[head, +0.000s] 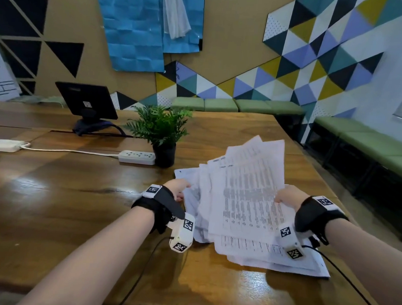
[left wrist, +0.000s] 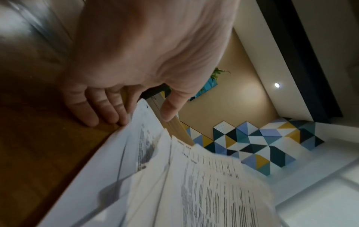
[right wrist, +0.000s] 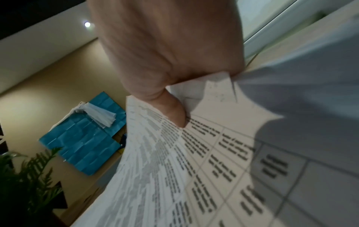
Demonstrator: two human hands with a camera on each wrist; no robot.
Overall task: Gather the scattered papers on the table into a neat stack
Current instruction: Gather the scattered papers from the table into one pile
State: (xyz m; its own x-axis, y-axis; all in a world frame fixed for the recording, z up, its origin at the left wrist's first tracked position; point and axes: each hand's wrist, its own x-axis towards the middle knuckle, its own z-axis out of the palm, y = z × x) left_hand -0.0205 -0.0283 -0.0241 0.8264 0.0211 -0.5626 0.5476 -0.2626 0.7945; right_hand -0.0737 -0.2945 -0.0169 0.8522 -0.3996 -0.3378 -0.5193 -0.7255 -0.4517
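A messy pile of printed white papers (head: 246, 200) sits tilted at the right of the wooden table (head: 78, 193), its far sheets fanned upward and its near sheets lying on the wood. My left hand (head: 177, 189) is at the pile's left edge. In the left wrist view its fingers (left wrist: 108, 110) lie straight along the papers (left wrist: 174, 184), with the thumb spread above them. My right hand (head: 285, 195) pinches the right edge. Its thumb (right wrist: 174, 110) presses on the top sheet (right wrist: 204, 169) and its other fingers are hidden underneath.
A small potted fern (head: 160, 132) stands just beyond the papers, with a white power strip (head: 137, 157) and its cord to the left. A dark screen on a stand (head: 87, 101) is at the back left. Green benches (head: 368, 145) run along the right wall.
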